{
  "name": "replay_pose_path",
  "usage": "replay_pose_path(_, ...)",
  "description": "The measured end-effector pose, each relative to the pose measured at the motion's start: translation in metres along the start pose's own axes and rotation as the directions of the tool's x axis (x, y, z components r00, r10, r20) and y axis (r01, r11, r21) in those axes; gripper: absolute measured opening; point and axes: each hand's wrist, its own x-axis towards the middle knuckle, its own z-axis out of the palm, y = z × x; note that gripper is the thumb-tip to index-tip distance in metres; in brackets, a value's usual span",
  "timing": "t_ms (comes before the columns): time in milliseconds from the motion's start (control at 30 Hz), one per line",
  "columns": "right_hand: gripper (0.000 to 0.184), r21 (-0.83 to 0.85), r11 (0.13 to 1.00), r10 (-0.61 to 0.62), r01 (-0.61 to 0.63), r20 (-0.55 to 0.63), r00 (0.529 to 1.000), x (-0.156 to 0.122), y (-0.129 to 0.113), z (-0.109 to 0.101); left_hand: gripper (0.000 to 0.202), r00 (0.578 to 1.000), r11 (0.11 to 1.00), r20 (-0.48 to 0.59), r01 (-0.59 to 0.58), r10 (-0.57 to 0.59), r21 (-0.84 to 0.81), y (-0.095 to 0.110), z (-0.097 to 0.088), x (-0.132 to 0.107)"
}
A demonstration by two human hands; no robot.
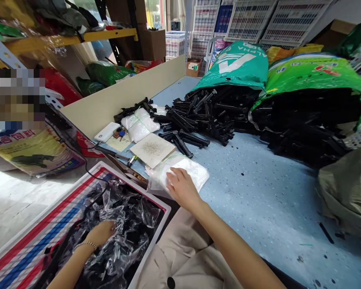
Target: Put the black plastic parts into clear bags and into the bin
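Note:
My right hand (183, 186) lies on a stack of white and clear plastic bags (197, 170) at the table's near left edge, its fingers apart and resting on the top. A square tile with a speckled grey patch (153, 149) sits on the far end of this stack. Lower left, my left hand (100, 233) is down in a crate (162, 204) among clear plastic bags with black contents (128, 212). Its fingers point downward and are mostly hidden, so their grip is unclear.
Loose black plastic parts (198, 114) spill from a teal sack (237, 66) and a green sack (313, 76) across the blue table (243, 192). A tied bag bundle (140, 124), a white power bank (107, 131) and keys lie behind the tile. An olive sack (345, 184) stands right.

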Motion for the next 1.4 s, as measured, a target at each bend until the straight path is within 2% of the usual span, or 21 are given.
replay_pose_path(67, 0.030, 0.059, 0.997, -0.055, 0.056, -0.007, 0.998, 0.015, -0.004, 0.010, 0.023, 0.988, 0.995, -0.155, -0.027, 0.012, -0.099, 0.022, -0.017, 0.027)
replay_pose_path(100, 0.023, 0.076, 0.996, -0.036, 0.036, -0.012, 0.999, 0.021, -0.003, 0.015, 0.027, 0.963, 0.982, -0.270, -0.071, 0.022, -0.173, 0.036, -0.027, 0.039)
replay_pose_path(133, 0.016, 0.086, 0.996, -0.001, 0.002, -0.020, 1.000, 0.026, 0.000, 0.019, 0.029, 0.909, 0.951, -0.417, -0.155, 0.032, -0.266, 0.052, -0.038, 0.049)
replay_pose_path(167, 0.012, 0.091, 0.995, 0.036, -0.033, -0.031, 0.999, 0.029, 0.004, 0.021, 0.028, 0.835, 0.906, -0.549, -0.261, 0.038, -0.333, 0.069, -0.048, 0.058)
replay_pose_path(200, 0.012, 0.096, 0.993, 0.069, -0.064, -0.049, 0.996, 0.030, 0.010, 0.023, 0.027, 0.766, 0.858, -0.641, -0.360, 0.047, -0.366, 0.087, -0.057, 0.064)
replay_pose_path(233, 0.014, 0.104, 0.990, 0.099, -0.091, -0.076, 0.992, 0.029, 0.017, 0.023, 0.024, 0.712, 0.817, -0.700, -0.436, 0.057, -0.377, 0.105, -0.064, 0.069)
replay_pose_path(300, 0.018, 0.128, 0.982, 0.158, -0.140, -0.144, 0.977, 0.023, 0.030, 0.022, 0.018, 0.661, 0.794, -0.746, -0.495, 0.081, -0.353, 0.135, -0.074, 0.076)
replay_pose_path(367, 0.019, 0.145, 0.979, 0.172, -0.147, -0.180, 0.969, 0.015, 0.039, 0.020, 0.012, 0.634, 0.820, -0.769, -0.480, 0.079, -0.312, 0.156, -0.077, 0.080)
replay_pose_path(433, 0.021, 0.121, 0.989, 0.098, -0.081, -0.144, 0.985, 0.009, 0.041, 0.017, 0.009, 0.640, 0.830, -0.766, -0.456, 0.056, -0.321, 0.166, -0.077, 0.084)
replay_pose_path(567, 0.033, 0.026, 0.996, -0.089, 0.089, -0.003, 0.996, 0.009, 0.029, 0.015, 0.022, 0.711, 0.769, -0.703, -0.460, 0.019, -0.444, 0.162, -0.080, 0.087)
replay_pose_path(700, 0.037, 0.007, 0.987, -0.158, 0.158, 0.081, 0.984, 0.024, 0.013, 0.019, 0.028, 0.741, 0.736, -0.664, -0.504, 0.100, -0.452, 0.160, -0.085, 0.077)
replay_pose_path(833, 0.034, 0.143, 0.982, -0.131, 0.125, 0.034, 0.991, 0.034, 0.011, 0.025, 0.026, 0.785, 0.753, -0.577, -0.516, 0.225, -0.408, 0.160, -0.082, 0.067)
replay_pose_path(933, 0.030, 0.282, 0.957, -0.055, 0.071, -0.064, 0.996, 0.034, 0.017, 0.025, 0.021, 0.803, 0.832, -0.571, -0.428, 0.171, -0.354, 0.150, -0.082, 0.067)
replay_pose_path(967, 0.029, 0.298, 0.952, -0.047, 0.070, -0.082, 0.996, 0.033, 0.018, 0.024, 0.017, 0.780, 0.859, -0.612, -0.396, 0.129, -0.324, 0.145, -0.083, 0.069)
replay_pose_path(1033, 0.027, 0.270, 0.957, -0.090, 0.109, -0.083, 0.992, 0.032, 0.019, 0.023, 0.027, 0.681, 0.918, -0.722, -0.355, 0.123, -0.179, 0.136, -0.088, 0.077)
replay_pose_path(1100, 0.028, 0.201, 0.965, -0.158, 0.168, -0.062, 0.985, 0.032, 0.018, 0.023, 0.044, 0.588, 0.938, -0.762, -0.340, 0.272, 0.072, 0.128, -0.094, 0.087)
replay_pose_path(1133, 0.028, 0.166, 0.969, -0.179, 0.185, -0.052, 0.983, 0.032, 0.017, 0.024, 0.049, 0.564, 0.917, -0.737, -0.345, 0.374, 0.201, 0.124, -0.098, 0.093)
replay_pose_path(1233, 0.031, 0.092, 0.978, -0.186, 0.188, -0.027, 0.982, 0.034, 0.014, 0.026, 0.052, 0.540, 0.812, -0.608, -0.417, 0.582, 0.407, 0.114, -0.107, 0.108)
replay_pose_path(1300, 0.031, 0.064, 0.983, -0.170, 0.170, -0.006, 0.985, 0.034, 0.012, 0.027, 0.051, 0.517, 0.761, -0.560, -0.465, 0.648, 0.452, 0.109, -0.113, 0.114)
replay_pose_path(1400, 0.032, 0.035, 0.987, -0.156, 0.155, 0.031, 0.987, 0.033, 0.010, 0.026, 0.048, 0.495, 0.729, -0.537, -0.492, 0.683, 0.476, 0.104, -0.119, 0.118)
